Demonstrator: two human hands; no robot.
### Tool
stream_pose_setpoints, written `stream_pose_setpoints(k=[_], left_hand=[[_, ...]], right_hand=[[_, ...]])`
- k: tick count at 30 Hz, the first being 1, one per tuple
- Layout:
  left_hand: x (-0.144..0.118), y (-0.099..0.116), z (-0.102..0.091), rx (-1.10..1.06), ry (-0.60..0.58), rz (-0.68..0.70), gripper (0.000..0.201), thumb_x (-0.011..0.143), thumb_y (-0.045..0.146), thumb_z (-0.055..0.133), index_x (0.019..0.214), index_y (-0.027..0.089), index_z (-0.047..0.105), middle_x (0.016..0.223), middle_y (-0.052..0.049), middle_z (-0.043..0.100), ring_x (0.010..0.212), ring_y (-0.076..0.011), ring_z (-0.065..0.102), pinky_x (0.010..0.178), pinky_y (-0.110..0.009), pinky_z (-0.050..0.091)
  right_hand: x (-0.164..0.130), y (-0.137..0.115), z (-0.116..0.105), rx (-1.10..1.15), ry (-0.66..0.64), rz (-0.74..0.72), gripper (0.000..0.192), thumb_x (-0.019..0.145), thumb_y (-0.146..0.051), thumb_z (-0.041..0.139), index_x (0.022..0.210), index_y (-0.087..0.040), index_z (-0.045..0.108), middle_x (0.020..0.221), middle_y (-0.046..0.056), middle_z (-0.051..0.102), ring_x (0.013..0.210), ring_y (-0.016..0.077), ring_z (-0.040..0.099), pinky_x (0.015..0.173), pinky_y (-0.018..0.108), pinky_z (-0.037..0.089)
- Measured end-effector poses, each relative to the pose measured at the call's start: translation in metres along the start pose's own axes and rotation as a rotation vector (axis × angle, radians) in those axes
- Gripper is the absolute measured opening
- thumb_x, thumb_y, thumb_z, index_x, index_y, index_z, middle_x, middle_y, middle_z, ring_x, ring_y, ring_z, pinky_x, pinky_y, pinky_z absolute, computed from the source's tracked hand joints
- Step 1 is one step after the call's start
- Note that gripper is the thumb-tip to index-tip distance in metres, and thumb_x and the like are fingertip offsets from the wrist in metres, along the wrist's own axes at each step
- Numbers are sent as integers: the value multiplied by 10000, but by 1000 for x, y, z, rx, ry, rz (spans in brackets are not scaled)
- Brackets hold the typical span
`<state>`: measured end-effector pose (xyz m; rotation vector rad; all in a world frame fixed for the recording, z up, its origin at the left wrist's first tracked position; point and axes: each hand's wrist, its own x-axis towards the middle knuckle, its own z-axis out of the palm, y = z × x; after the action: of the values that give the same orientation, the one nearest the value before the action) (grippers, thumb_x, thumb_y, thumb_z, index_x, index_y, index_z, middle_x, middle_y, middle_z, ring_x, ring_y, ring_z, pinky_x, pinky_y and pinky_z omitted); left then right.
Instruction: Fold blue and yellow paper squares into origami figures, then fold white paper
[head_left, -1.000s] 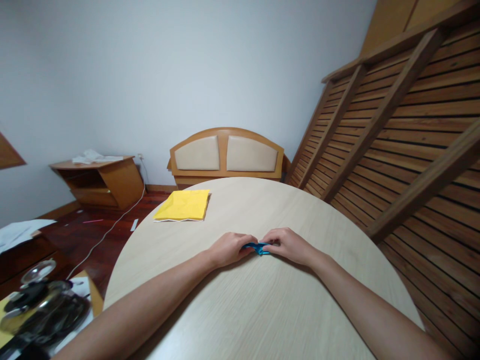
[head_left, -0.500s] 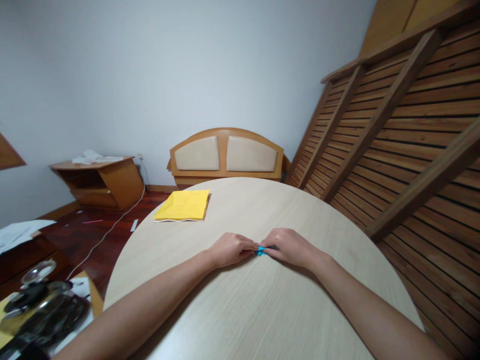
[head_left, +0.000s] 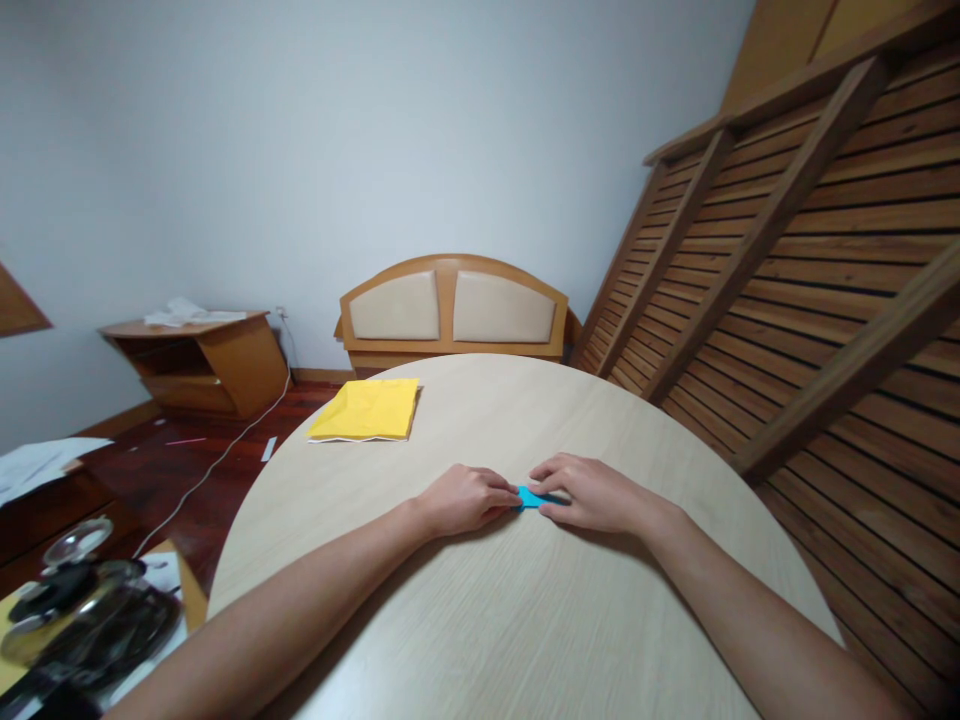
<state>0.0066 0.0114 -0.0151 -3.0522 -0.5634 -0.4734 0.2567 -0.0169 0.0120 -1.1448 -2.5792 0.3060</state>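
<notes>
A small folded piece of blue paper (head_left: 531,498) lies on the pale round table (head_left: 480,620) between my hands. My left hand (head_left: 466,500) is closed on its left end, with the fingertips pressed together over it. At the other end, my right hand (head_left: 589,492) has its thumb on the near side and its fingers on the far side of the paper. The paper's middle shows between the fingertips, while both its ends are partly hidden under the hands.
A stack of yellow paper (head_left: 366,410) lies at the table's far left. Beyond the table stands a padded headboard (head_left: 454,305). Wooden slats (head_left: 750,290) lean along the right side. A glass pot (head_left: 112,620) sits on a low surface at the left.
My right hand has shifted slightly right and its fingers have spread apart. More of the blue paper shows and it looks flatter. My left hand has barely moved.
</notes>
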Motion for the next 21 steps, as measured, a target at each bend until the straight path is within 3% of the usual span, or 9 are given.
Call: stream_pose_setpoints(k=[6,12,21], left_hand=[[1,4,-4,79,-24,15,256,961,246,510,1139,267,692,1059,-49,719,894,-186,683,738,-258,533],[1,2,-1,35,0,-25,253,953,223,506,1121,249,694,1045,-56,722,910,-178,682,769,-250,532],[-1,-4,9,-154,123,-236,272,958,230,502,1202,224,621,1108,-55,721,946,-183,697,829,-269,538]], right_hand=[[-3,2,-1,-60,-40,2,266,858,-355,630,1079,-289,763,1161,85,682,1083,280,605,901,356,454],[0,0,2,-54,-6,-29,273,912,-330,566,1113,-285,745,1116,76,680,1022,239,612,881,328,459],[6,8,14,12,81,-18,351,917,-342,588,1253,-272,662,1138,73,709,1040,242,624,912,346,464]])
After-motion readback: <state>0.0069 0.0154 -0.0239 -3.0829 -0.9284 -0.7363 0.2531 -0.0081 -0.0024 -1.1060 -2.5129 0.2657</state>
